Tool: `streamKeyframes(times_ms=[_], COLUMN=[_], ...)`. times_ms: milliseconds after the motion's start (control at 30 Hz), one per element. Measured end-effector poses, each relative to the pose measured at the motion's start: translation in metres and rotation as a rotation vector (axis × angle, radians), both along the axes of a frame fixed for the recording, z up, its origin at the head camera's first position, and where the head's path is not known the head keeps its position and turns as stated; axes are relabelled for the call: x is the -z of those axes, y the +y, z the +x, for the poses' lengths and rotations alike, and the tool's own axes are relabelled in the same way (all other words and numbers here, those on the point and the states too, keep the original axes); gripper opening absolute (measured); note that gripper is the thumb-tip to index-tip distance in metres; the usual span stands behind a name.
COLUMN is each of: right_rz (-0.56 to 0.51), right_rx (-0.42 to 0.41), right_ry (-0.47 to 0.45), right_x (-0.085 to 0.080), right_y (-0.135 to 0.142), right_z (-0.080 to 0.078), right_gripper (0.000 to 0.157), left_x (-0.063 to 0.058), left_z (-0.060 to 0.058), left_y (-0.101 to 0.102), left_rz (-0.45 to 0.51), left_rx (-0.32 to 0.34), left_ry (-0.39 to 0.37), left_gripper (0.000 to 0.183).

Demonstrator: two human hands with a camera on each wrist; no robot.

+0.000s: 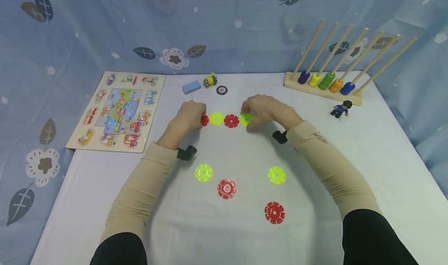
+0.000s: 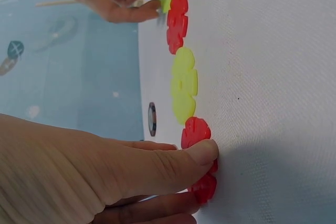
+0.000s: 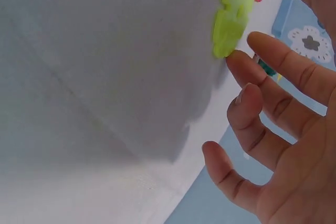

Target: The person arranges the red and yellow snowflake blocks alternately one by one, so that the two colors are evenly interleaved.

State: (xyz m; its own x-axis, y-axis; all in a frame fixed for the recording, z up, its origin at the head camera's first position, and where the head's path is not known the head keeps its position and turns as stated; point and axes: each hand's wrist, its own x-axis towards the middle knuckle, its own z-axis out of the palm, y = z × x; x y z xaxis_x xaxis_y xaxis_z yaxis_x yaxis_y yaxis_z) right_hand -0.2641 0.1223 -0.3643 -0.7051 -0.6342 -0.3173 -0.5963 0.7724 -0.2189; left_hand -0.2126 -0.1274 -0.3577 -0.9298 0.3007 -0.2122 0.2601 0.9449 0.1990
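A row of flower-shaped plastic discs lies on the white table, alternating red and yellow-green. At its left end my left hand [image 1: 189, 115] pinches a red disc [image 2: 195, 131], its thumb across the face and partly covering it. Beside that lie a yellow-green disc [image 1: 216, 118] and a second red disc [image 1: 231, 121]. My right hand [image 1: 266, 108] holds the yellow-green disc [image 3: 229, 30] at the right end by its edges, between thumb and a finger; its other fingers are spread apart in the right wrist view.
Loose yellow-green discs [image 1: 203, 173] and red discs [image 1: 226, 189] lie nearer me. Behind the row are a blue block [image 1: 191, 87], a black round token [image 1: 222, 90] and a small toy [image 1: 210, 80]. A wooden puzzle [image 1: 78, 140] stands left; a peg rack [image 1: 297, 84] and figurine [image 1: 341, 109] right.
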Motion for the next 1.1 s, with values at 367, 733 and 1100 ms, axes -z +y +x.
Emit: streamKeyframes(times_ms=[367,733,1100], right_rz=[-0.144,-0.054,0.048], right_rx=[0.070,0.167,0.155], right_ry=[0.008,-0.026,-0.060], right_x=[-0.024,-0.026,-0.011], right_y=[0.042,0.106,0.131], right_z=[0.000,0.033,0.081], right_gripper=[0.048,0.044,0.047], left_x=[0.001,0.001,0.001], left_z=[-0.001,-0.003,-0.003], left_y=[-0.004,-0.001,-0.002], left_rz=[-0.005,-0.002,0.001], left_rx=[-0.009,-0.002,-0.009], left_ry=[-0.001,-0.013,-0.025], left_gripper=[0.027,0.028,0.028])
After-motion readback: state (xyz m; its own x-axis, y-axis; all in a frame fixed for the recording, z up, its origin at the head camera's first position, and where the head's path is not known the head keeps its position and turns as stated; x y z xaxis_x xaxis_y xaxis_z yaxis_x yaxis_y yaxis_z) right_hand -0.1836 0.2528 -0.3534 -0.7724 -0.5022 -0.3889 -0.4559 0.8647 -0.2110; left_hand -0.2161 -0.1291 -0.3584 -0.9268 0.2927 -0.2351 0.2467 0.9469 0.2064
